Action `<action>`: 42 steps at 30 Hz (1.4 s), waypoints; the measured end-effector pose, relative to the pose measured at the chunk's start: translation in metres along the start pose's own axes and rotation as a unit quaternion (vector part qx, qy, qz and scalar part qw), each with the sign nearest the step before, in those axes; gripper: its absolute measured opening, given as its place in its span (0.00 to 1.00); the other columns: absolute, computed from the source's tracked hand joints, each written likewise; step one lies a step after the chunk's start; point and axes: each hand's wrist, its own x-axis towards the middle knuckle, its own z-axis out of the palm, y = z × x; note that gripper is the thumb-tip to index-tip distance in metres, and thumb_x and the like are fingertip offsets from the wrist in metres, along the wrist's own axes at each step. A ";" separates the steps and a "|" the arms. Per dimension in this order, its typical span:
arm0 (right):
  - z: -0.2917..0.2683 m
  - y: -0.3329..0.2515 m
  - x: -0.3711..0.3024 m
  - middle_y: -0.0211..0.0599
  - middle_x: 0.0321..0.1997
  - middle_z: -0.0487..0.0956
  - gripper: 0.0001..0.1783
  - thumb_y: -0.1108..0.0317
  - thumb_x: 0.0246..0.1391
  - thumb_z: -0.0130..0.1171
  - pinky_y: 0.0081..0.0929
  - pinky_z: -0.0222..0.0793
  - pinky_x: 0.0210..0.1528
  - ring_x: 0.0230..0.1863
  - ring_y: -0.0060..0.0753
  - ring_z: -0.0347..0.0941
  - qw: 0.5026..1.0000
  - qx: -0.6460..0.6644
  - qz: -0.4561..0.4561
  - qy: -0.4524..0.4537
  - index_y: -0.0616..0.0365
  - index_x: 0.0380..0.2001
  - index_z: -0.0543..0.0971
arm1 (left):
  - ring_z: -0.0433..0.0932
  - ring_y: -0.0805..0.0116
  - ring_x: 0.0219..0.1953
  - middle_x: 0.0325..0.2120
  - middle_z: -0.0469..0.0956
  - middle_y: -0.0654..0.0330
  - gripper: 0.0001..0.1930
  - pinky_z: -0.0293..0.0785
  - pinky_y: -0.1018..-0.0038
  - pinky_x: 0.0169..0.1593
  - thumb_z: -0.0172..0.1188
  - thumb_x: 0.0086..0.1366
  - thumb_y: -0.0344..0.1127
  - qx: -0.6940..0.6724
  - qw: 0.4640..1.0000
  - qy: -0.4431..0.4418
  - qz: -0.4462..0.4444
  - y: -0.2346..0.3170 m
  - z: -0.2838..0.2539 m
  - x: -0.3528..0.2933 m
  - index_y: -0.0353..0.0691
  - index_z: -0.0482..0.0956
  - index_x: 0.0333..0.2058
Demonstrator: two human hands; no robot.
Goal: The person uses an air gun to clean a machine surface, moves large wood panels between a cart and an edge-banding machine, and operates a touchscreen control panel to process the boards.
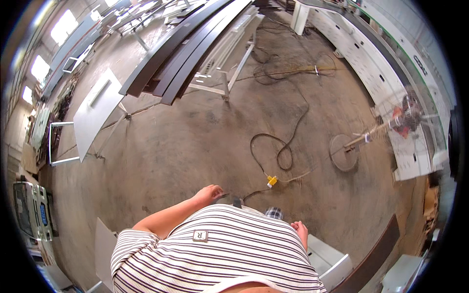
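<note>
Showing left fingers (215, 189) curling beside a dark sliver (223, 196), too small for telling whether gripped; showing right fingers (298, 226) half-bent, forearm (305, 238) mostly hiding behind the striped shirt (229, 244), hold impossible to tell; including a yellow connector (272, 181) lying beyond and between both.
</note>
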 end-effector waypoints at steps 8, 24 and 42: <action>0.179 -0.174 0.095 0.33 0.30 0.80 0.12 0.58 0.66 0.49 0.31 0.76 0.31 0.28 0.29 0.77 0.986 -0.163 0.025 0.007 0.55 0.38 0.74 | 0.79 0.56 0.44 0.42 0.77 0.53 0.16 0.75 0.65 0.50 0.60 0.64 0.40 -0.023 0.992 0.124 -0.030 -0.025 -0.178 0.107 0.40 0.77 0.48; 0.614 -0.504 0.327 0.33 0.30 0.80 0.12 0.61 0.62 0.56 0.24 0.72 0.28 0.26 0.22 0.75 0.885 -0.398 -0.171 -0.171 0.60 0.36 0.77 | 0.76 0.55 0.46 0.40 0.77 0.56 0.16 0.71 0.61 0.50 0.65 0.58 0.34 0.090 0.899 0.412 -0.114 -0.055 -0.421 0.352 0.40 0.76 0.45; 0.734 -0.622 0.534 0.37 0.28 0.80 0.11 0.61 0.62 0.56 0.28 0.73 0.24 0.24 0.29 0.77 0.873 -0.484 -0.016 -0.055 0.59 0.35 0.77 | 0.48 0.45 0.70 0.68 0.47 0.45 0.54 0.48 0.51 0.69 0.73 0.52 0.50 0.199 0.872 0.412 -0.172 -0.007 -0.688 0.709 0.42 0.47 0.69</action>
